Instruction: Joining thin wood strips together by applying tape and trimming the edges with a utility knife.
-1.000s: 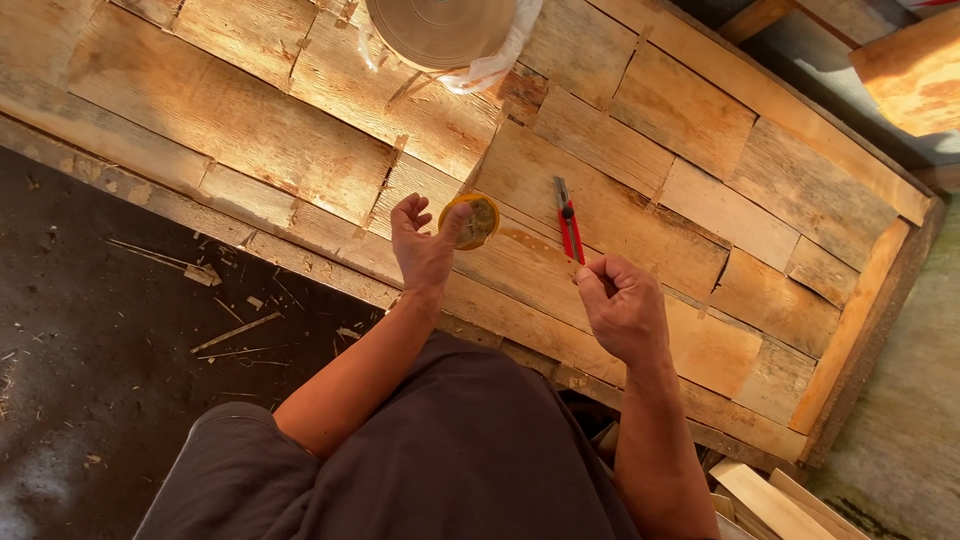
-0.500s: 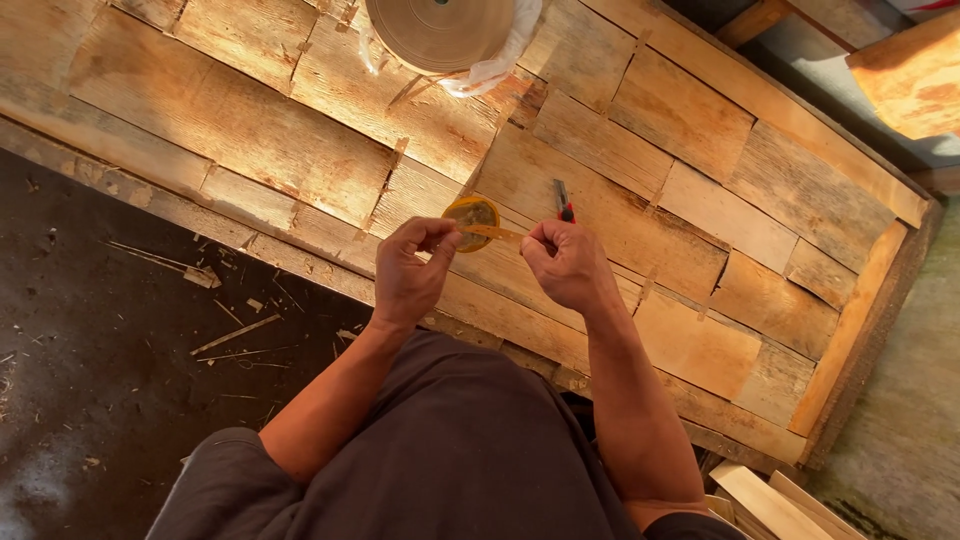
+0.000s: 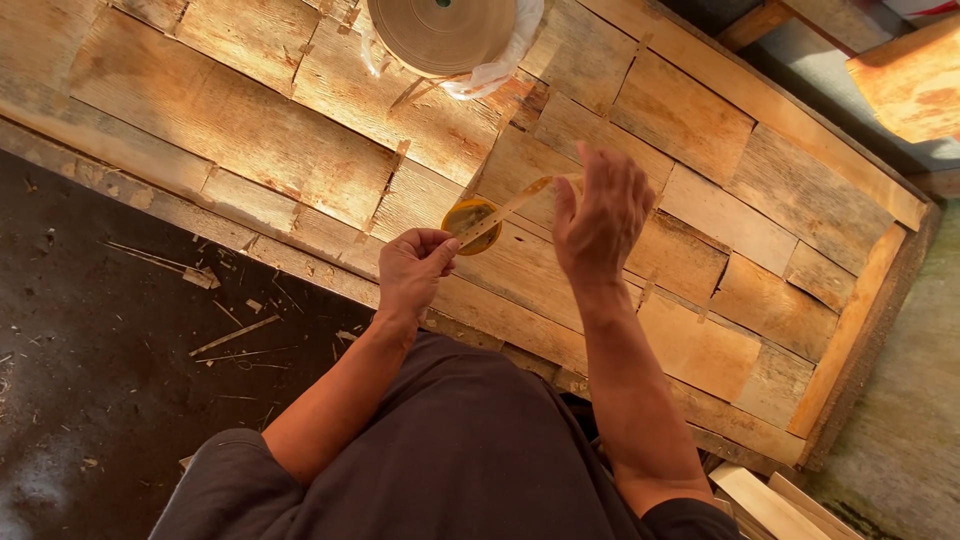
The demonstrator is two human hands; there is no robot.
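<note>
My left hand [image 3: 412, 268] grips a small yellowish roll of tape [image 3: 472, 222] above a panel of patched wooden veneer pieces [image 3: 250, 140]. A strip of tape [image 3: 510, 207] runs from the roll up to my right hand [image 3: 600, 218], which pinches its free end with the other fingers spread. Both hands hover just above the wood. No pliers or red-handled tool show in this view.
A large beige roll of paper tape [image 3: 440, 30] in a clear plastic wrap lies at the panel's far edge. Dark floor with wood splinters [image 3: 220, 335] lies to the left. More boards [image 3: 770, 500] sit at lower right, and an orange plank [image 3: 910, 80] at upper right.
My right hand left the red-handled tool, came to the roll, then drew a strip of tape out to the right. The left hand stayed holding the roll.
</note>
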